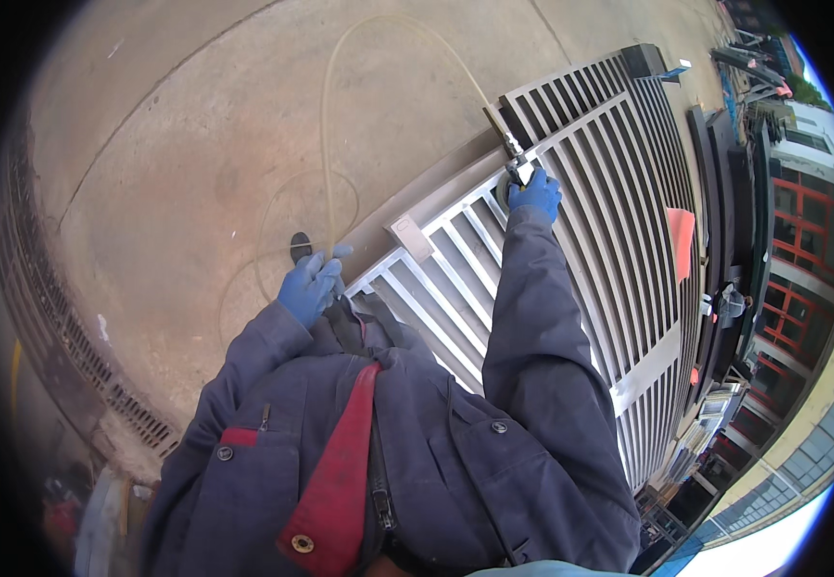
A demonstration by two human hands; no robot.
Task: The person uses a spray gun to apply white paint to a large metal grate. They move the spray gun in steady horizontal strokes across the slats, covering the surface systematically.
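Observation:
My right hand, in a blue glove, is closed around a small air sander. It is at the top rail of a slatted metal gate panel, and its round pad is mostly hidden by my hand. A pale air hose runs from the sander in a wide loop over the floor and back to my left hand. My left hand, also gloved in blue, is closed on that hose near my waist. A flat beige rectangular plate sits on the panel's rail between my hands.
Further slatted panels lie beyond and to the right. A salmon-coloured sheet rests on them. Dark metal lengths are stacked at the right. A drain grate crosses the concrete floor on the left. My shoe shows beside the hose.

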